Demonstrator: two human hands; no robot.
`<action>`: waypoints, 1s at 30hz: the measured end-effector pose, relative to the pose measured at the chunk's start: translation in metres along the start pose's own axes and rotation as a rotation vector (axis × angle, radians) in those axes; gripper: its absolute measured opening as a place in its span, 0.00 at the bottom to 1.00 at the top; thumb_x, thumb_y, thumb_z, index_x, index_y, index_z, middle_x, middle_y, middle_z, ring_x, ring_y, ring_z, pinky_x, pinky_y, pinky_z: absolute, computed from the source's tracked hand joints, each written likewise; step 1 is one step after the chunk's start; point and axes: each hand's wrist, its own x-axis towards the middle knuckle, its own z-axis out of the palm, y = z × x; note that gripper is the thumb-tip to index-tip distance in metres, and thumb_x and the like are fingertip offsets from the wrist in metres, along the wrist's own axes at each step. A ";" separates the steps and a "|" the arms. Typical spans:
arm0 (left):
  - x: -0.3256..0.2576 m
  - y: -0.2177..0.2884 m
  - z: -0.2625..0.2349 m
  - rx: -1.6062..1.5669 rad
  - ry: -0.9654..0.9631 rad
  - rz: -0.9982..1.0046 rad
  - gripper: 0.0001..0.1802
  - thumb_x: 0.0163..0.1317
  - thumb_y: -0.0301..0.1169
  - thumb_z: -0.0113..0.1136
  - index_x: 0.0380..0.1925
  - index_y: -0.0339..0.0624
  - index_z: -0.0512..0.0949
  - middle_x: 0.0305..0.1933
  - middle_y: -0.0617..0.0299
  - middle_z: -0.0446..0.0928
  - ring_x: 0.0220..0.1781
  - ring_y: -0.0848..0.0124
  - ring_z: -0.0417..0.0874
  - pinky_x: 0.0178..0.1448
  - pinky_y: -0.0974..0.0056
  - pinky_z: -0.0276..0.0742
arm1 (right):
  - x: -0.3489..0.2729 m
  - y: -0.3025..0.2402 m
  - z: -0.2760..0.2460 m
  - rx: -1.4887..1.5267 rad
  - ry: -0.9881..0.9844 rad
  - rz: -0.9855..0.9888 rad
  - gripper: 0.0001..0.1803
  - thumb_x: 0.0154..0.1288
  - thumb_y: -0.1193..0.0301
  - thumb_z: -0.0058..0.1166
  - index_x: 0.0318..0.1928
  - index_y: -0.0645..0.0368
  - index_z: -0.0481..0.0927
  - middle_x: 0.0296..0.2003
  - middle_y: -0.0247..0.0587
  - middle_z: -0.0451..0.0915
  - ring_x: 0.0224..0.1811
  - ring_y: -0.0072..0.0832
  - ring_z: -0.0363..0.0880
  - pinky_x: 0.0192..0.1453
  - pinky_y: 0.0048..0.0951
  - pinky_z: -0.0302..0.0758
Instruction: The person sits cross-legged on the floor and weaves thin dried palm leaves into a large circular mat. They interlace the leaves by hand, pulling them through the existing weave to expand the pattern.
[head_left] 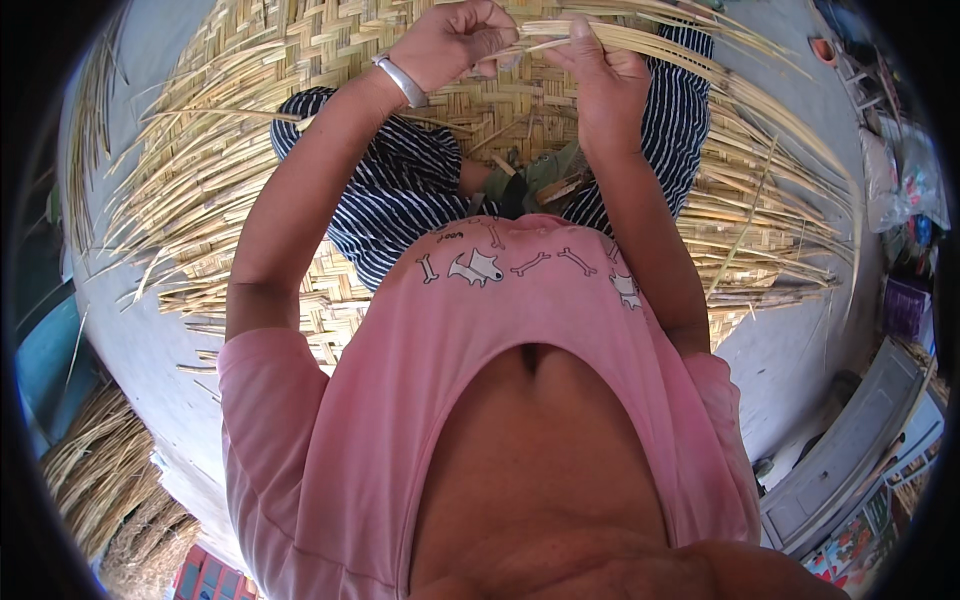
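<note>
Pink shirt (370, 400) nearest, pale strips (680, 47) bridge left hand (455, 40) and right hand (605, 85), each grip closed on them.

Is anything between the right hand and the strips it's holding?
Nothing visible: the right hand grips the pale strips directly, thumb over them. The left hand is at their left end.

Woven mat (330, 30) partly beyond top edge
</note>
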 end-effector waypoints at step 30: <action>-0.015 0.010 0.052 0.720 0.086 0.673 0.11 0.60 0.31 0.66 0.44 0.46 0.84 0.44 0.55 0.85 0.46 0.53 0.85 0.49 0.52 0.80 | -0.054 0.043 0.006 -0.337 -0.418 0.123 0.29 0.77 0.68 0.54 0.73 0.59 0.63 0.69 0.43 0.67 0.72 0.33 0.67 0.76 0.37 0.65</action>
